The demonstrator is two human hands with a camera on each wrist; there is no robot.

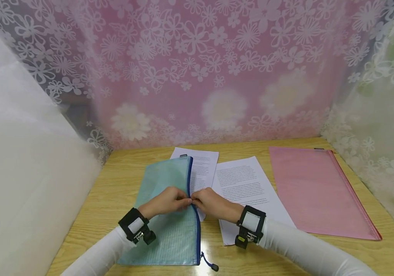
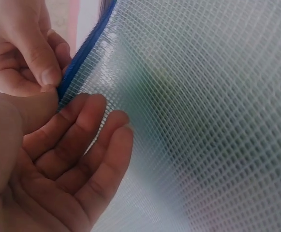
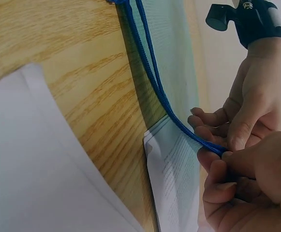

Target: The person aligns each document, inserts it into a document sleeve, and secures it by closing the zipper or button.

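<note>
A blue-green mesh zipper pouch lies on the left half of the table, its dark blue zipper edge facing right. My left hand pinches that edge about midway along, with its other fingers loosely bent over the mesh in the left wrist view. Right beside it, fingertips close together, my right hand pinches the same edge. In the right wrist view the two blue zipper strips stand apart, then come together at the fingers. A cord with a dark zipper pull hangs off the near end.
Printed sheets with a black clip lie partly beneath the pouch. More printed paper lies to the right, under my right forearm. A pink zipper pouch is at the far right. Flowered curtains close off the wooden table.
</note>
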